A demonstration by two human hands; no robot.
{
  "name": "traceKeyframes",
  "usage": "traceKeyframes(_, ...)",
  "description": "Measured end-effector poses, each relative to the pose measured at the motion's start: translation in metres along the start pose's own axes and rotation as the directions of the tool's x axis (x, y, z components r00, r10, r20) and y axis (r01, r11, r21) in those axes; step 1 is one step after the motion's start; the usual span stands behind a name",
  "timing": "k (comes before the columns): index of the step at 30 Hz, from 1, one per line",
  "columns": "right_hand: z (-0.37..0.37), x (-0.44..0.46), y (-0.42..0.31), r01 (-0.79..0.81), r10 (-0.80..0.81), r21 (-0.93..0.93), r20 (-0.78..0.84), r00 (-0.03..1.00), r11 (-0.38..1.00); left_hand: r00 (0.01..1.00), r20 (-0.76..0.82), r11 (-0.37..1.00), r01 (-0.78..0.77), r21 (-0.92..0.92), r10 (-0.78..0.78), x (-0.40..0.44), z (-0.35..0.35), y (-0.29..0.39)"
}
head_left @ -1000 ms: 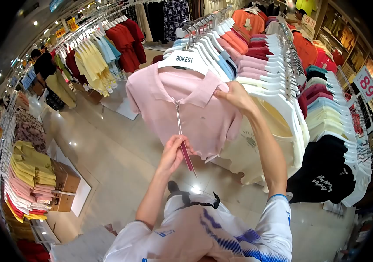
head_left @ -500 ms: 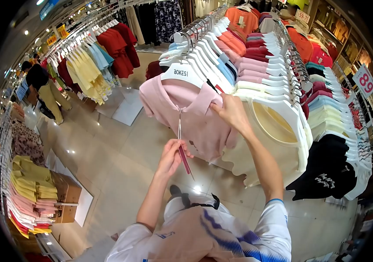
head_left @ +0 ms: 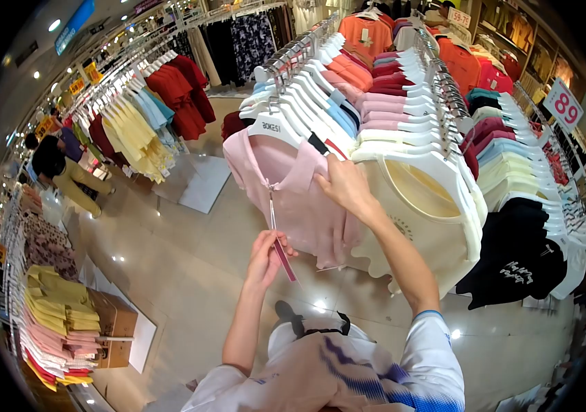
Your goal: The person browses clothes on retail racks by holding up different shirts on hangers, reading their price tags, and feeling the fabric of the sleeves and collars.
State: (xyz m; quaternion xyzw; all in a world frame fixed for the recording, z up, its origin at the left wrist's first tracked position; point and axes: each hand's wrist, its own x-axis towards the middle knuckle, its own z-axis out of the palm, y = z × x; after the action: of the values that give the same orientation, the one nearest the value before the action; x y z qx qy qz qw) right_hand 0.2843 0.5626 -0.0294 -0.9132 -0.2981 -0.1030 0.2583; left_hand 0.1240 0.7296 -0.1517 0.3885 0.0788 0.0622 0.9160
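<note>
A pink collared shirt [head_left: 313,223] hangs on a white hanger [head_left: 271,128] marked BOKESI at the front end of a rack. My left hand [head_left: 265,259] pinches a dark red hang tag [head_left: 284,262], its string pulled taut from the shirt's neckline. At the shirt's collar and shoulder, my right hand [head_left: 348,185] is closed on the pink fabric, fingertips partly hidden by the cloth. Just right of that hand hangs a cream top [head_left: 420,237], with my right forearm passing in front of it.
Behind the shirt runs a metal rail [head_left: 306,51] packed with hangers. A black shirt [head_left: 512,257] hangs at right below an 89 sign [head_left: 564,105]. Folded clothes [head_left: 63,309] are at lower left near a cardboard box [head_left: 113,328]. A person [head_left: 66,172] bends at left.
The view has shifted slightly. The pink shirt sits a little further left, with both hands still on the tag and the fabric. The person at left has bent lower.
</note>
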Motion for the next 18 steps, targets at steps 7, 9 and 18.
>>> traceKeyframes(7,-0.016,-0.05,-0.03,0.244,-0.305,-0.189,-0.458,0.835,0.951,0.998,0.038,0.998,-0.052,0.04,0.051,0.011,0.012,0.013)
traceKeyframes(9,-0.006,-0.091,-0.043,0.261,-0.206,0.123,-0.343,0.916,0.957,0.996,0.002,0.995,-0.09,0.03,0.09,0.019,0.012,0.011)
traceKeyframes(18,0.068,-0.131,-0.019,-0.317,-0.08,0.85,0.382,0.921,0.42,0.989,-0.014,0.978,-0.145,0.147,0.149,0.029,0.029,0.016)
